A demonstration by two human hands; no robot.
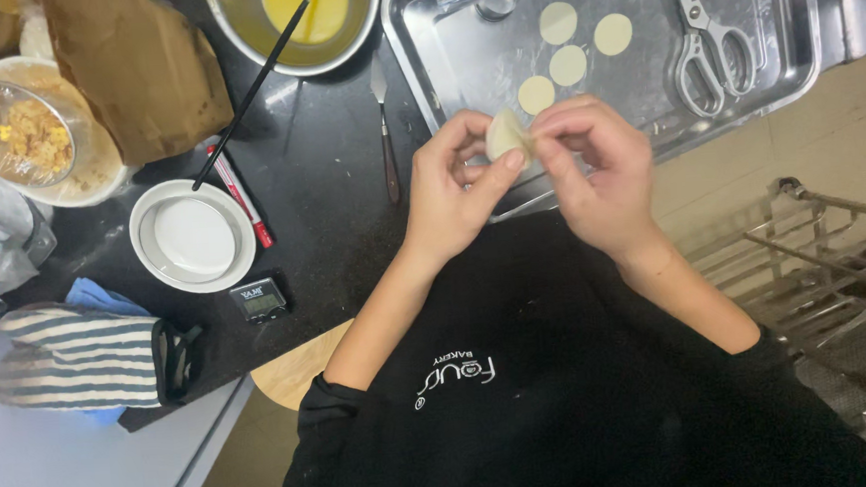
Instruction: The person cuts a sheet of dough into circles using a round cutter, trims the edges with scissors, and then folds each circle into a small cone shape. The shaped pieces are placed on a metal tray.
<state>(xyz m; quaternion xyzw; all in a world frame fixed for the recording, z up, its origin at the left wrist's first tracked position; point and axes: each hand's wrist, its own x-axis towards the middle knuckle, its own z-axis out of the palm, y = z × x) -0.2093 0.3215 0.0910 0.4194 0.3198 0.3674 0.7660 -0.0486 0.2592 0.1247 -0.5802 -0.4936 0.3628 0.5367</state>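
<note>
Head view | left hand (450,187) and right hand (594,168) pinch small pale folded dough piece (504,134) | fingers hide its lower edge | shiny steel tray (801,40) cut off at top

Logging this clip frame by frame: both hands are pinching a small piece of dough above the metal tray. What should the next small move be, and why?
Probably keep pinching along the open edge of the dough piece. The left hand and right hand both grip it with their fingertips, and it looks folded but not clearly sealed. Four flat dough rounds lie on the tray, none of them folded.
</note>
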